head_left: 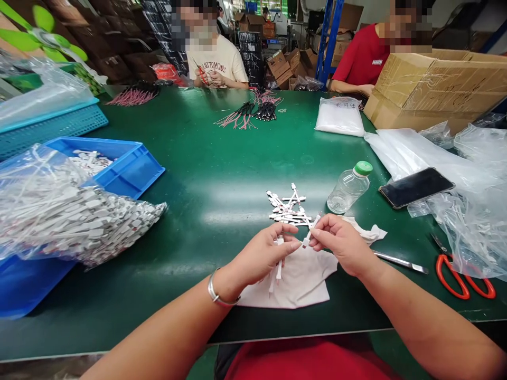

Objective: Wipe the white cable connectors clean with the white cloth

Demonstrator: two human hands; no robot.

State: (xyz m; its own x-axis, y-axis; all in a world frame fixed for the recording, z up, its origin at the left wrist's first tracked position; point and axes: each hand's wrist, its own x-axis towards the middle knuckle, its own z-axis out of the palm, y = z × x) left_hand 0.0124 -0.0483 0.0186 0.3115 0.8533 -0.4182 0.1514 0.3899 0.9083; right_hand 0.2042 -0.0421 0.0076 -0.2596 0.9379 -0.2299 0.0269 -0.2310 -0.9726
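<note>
My left hand is closed around a few small white plastic pieces that hang below the fingers. My right hand pinches another white piece by its end, close to the left fingertips. Both hands hover over a white cloth on the green table. Just beyond the hands lies a small pile of the same white pieces.
A big clear bag of white pieces rests on blue trays at left. A plastic bottle, phone, tweezers, red scissors and plastic bags lie at right. Two people sit across the table; a cardboard box stands far right.
</note>
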